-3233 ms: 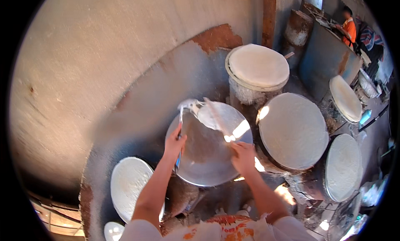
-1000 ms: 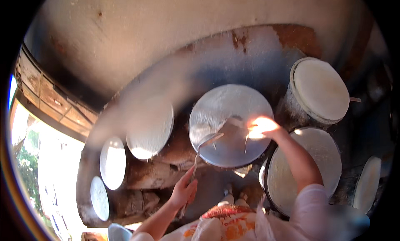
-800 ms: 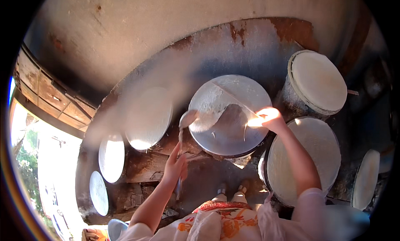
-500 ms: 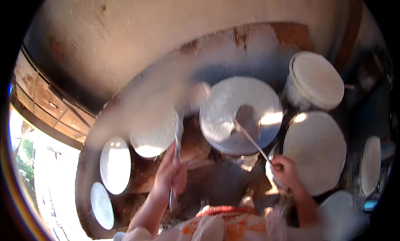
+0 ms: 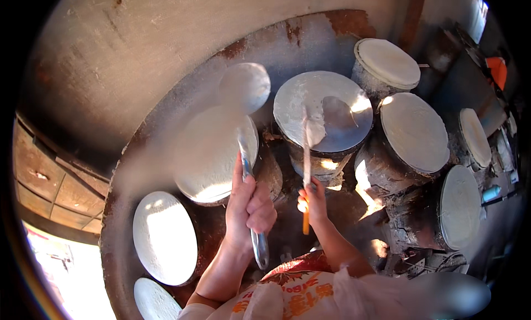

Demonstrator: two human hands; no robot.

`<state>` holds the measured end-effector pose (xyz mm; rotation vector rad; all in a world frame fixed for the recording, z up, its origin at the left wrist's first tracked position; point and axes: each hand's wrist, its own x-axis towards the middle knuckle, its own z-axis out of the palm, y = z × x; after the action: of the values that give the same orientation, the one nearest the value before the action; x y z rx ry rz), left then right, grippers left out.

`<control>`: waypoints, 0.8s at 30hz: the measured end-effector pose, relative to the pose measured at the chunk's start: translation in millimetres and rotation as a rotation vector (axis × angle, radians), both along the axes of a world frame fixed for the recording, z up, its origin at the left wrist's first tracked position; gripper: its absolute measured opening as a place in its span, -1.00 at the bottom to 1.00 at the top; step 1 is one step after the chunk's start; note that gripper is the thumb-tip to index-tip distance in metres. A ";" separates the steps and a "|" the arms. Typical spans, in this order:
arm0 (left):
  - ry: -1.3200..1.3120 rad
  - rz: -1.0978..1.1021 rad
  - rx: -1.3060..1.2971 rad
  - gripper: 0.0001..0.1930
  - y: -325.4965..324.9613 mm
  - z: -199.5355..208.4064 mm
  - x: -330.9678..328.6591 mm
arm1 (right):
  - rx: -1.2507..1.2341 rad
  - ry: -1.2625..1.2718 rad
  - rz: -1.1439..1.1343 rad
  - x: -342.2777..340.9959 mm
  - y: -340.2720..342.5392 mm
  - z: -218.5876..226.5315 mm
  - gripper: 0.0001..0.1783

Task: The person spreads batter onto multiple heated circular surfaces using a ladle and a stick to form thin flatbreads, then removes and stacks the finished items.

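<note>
My left hand (image 5: 250,206) is closed around the metal handle of a ladle (image 5: 244,87), whose round bowl is raised beyond the hand. In my right hand (image 5: 313,201) is a long thin spatula (image 5: 306,159) with an orange handle. Its tip reaches over a round drum-like griddle (image 5: 345,134) in front of me. A thin white batter layer (image 5: 291,101) covers the left and far part of that griddle, while a dark, smooth patch shows on the right and near side. Left of it, another white-topped griddle (image 5: 210,179) is partly veiled by steam or a lens smear.
Several more white-coated round tops stand around me, including one at the far right (image 5: 390,63), one at right (image 5: 415,132) and one at near left (image 5: 164,237). A curved, rusty metal rim (image 5: 257,37) runs behind them. Bright light enters at lower left.
My right hand has moved left, and the spatula now points nearly straight away from me. The ladle, blurred before, now shows clearly above the left griddle. The whole view has shifted.
</note>
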<state>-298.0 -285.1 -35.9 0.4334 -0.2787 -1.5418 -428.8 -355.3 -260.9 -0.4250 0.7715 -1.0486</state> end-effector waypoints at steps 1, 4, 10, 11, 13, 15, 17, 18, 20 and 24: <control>0.005 -0.053 0.003 -0.49 6.0 7.1 2.3 | 0.036 0.036 -0.031 -9.5 12.2 4.8 -0.70; 0.185 -0.232 -0.164 -0.38 39.5 42.4 -1.0 | 0.065 0.107 -0.145 -35.0 8.8 24.5 -0.67; 0.777 -0.502 -0.576 -0.18 77.9 66.6 -28.0 | -0.028 0.501 -0.080 -27.5 -17.8 45.5 -0.74; 0.775 -0.509 -0.566 -0.20 78.3 66.9 -28.6 | -0.033 0.471 0.007 -26.9 -9.1 37.9 -0.70; 0.729 -0.495 -0.502 -0.24 66.3 56.6 -24.7 | 0.029 0.394 0.047 -57.3 11.7 19.8 -0.59; 0.665 -0.449 -0.487 -0.27 64.5 52.4 -15.4 | 0.087 0.365 0.019 -83.8 10.2 35.0 -0.57; 0.601 -0.410 -0.480 -0.31 60.0 52.6 -13.2 | 0.106 0.346 0.020 -108.9 1.5 40.1 -0.53; 0.570 -0.397 -0.472 -0.32 57.1 53.4 -12.0 | 0.103 0.367 0.009 -120.1 -11.3 42.1 -0.54; 0.484 -0.361 -0.443 -0.35 49.3 54.7 -12.7 | 0.070 0.415 -0.031 -140.3 -39.9 50.4 -0.55; 0.108 -0.195 -0.252 -0.41 -0.4 41.5 -34.3 | 0.045 0.474 -0.113 -180.6 -98.3 60.5 -0.59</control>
<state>-332.3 -285.5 5.6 0.1267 -0.4350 -1.6877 -609.4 -453.6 -200.3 -0.6073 1.2502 -1.0457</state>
